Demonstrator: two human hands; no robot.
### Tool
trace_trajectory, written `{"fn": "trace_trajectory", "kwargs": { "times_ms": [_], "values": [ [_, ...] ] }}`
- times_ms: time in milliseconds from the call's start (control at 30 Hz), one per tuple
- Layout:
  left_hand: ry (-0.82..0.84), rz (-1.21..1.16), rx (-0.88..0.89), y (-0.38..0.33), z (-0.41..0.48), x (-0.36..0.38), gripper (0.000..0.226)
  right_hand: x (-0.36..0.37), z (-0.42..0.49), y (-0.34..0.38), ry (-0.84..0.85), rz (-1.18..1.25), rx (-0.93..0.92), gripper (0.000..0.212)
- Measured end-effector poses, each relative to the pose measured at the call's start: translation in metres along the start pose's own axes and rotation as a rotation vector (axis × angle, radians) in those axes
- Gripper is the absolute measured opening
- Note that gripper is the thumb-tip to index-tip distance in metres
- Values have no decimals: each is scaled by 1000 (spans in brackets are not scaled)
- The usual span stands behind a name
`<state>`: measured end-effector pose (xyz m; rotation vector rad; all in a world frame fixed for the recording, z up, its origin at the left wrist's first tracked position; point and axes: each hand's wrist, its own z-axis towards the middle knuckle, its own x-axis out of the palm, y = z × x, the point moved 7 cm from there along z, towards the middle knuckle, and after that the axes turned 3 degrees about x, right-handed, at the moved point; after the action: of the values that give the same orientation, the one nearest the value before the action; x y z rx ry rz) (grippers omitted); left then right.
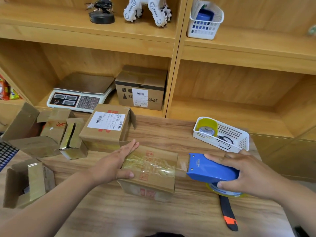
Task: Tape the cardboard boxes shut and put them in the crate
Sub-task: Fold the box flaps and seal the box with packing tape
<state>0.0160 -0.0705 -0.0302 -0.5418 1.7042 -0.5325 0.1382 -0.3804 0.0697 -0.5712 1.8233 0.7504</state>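
Taping a box on the wooden table point(153, 216)
Left hand point(113, 164) flat, fingers straight on the cardboard box point(150, 171); right hand point(246, 175) grips the blue tape dispenser point(208, 169).

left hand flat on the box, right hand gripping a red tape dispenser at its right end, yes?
No: the head view shows a blue tape dispenser, not red. The left hand lies flat on the box and the right hand grips the dispenser at its right end.
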Motion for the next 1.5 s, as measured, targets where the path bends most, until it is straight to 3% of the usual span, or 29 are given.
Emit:
{"fn": "trace_trajectory", "kwargs": {
  "times_ms": [500,767,867,1000,1167,1367,1500],
  "values": [
    [35,-30,-49,-10,-2,-2,113,40,12,-18,-10,8,-27,71],
    [-18,127,-44,-25,-1,-11,106,71,25,-18,-31,67,-51,70],
    [-80,343,24,-50,9,-13,112,78,29,-16,-42,98,-63,68],
    [85,514,215,-98,35,29,124,81,28,-14,-81,106,-69,68],
    [217,635,220,-124,63,55,128,77,19,-17,-97,105,-26,68],
    [184,682,287,-141,69,56,124,65,4,-22,-110,54,34,76],
    [109,540,340,-145,67,54,123,49,-7,-25,-119,46,52,72]
  ]
}}
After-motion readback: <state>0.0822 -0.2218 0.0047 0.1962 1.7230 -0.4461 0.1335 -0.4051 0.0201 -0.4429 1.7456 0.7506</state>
